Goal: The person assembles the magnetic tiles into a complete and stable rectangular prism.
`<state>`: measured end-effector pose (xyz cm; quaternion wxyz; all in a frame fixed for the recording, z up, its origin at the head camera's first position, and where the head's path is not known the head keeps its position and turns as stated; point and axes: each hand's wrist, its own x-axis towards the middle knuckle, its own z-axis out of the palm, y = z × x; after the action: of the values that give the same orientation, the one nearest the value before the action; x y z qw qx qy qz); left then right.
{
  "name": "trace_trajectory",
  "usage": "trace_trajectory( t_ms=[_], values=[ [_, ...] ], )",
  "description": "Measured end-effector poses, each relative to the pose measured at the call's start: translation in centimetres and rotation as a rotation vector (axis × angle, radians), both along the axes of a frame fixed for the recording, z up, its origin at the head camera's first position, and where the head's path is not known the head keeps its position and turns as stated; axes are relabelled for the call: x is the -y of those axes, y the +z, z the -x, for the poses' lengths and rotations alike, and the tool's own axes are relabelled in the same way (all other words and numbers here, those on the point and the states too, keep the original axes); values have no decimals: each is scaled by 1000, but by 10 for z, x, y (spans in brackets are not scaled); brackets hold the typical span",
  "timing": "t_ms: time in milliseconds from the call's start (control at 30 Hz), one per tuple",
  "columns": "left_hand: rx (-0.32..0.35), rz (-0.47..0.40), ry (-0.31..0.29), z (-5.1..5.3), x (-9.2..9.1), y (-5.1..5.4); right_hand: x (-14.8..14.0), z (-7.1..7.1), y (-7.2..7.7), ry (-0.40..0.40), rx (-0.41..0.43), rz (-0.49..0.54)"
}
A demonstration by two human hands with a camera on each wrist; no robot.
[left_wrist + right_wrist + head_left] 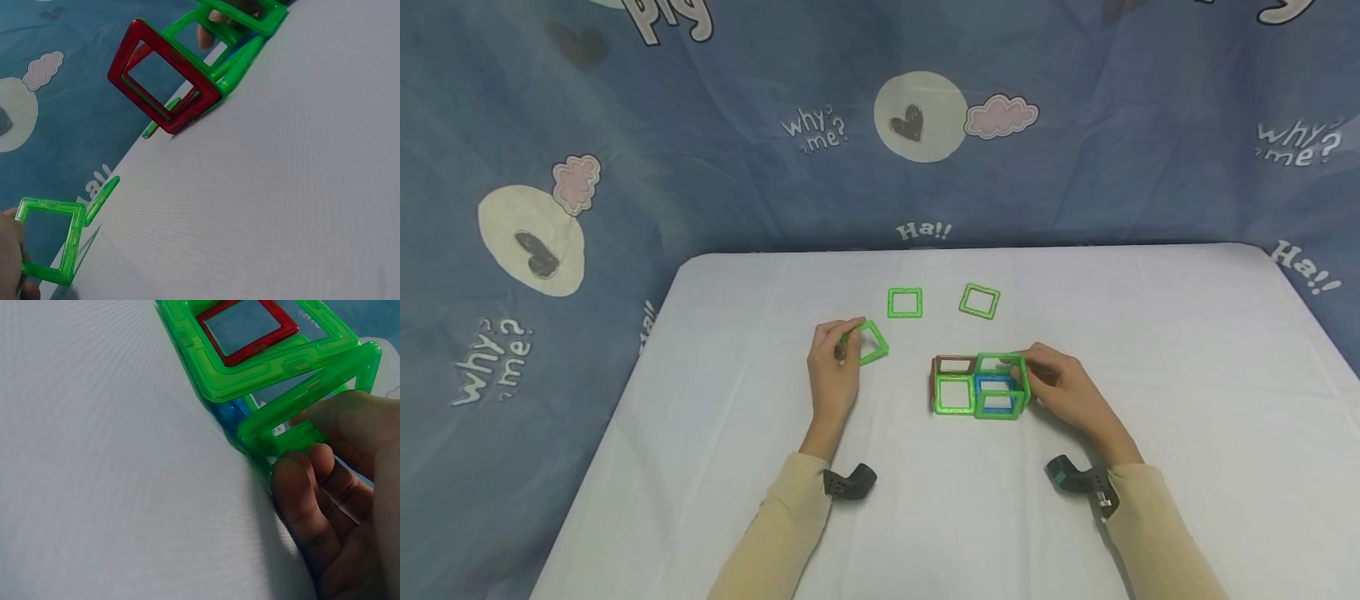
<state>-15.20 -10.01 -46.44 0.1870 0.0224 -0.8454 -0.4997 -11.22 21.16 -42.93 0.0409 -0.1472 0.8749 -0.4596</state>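
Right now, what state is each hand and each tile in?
Left hand: pinching one tile
Held green tile: tilted
Tile structure: joined, standing on table
Right hand: holding structure's right end
Red end tile: upright, attached
Far left green tile: flat, loose
Far right green tile: flat, loose

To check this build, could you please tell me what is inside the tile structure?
A blue square low down, white table showing through; green bars hide part of it.
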Motion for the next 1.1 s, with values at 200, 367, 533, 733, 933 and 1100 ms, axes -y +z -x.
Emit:
trace_trajectory(
  t_ms=[200, 367, 533, 733, 933, 1100],
  values=[
    [-20, -75, -3, 0, -1, 1, 0, 1, -1, 2, -7, 4],
    [-62, -125, -39, 0, -1, 1, 0, 1, -1, 8, -15, 10],
    [-92, -162, -78, -1, -3, 1, 1, 2, 0, 10, -16, 2],
    [-114, -199, -150, -5, -9, 7, 1, 1, 0, 1, -15, -12],
    [-180, -229, -204, -19, -18, 31, 0, 1, -2, 4, -25, -13],
    [-238, -274, -223, -23, -22, 35, 0, 1, -3, 7, -36, -2]
  ],
)
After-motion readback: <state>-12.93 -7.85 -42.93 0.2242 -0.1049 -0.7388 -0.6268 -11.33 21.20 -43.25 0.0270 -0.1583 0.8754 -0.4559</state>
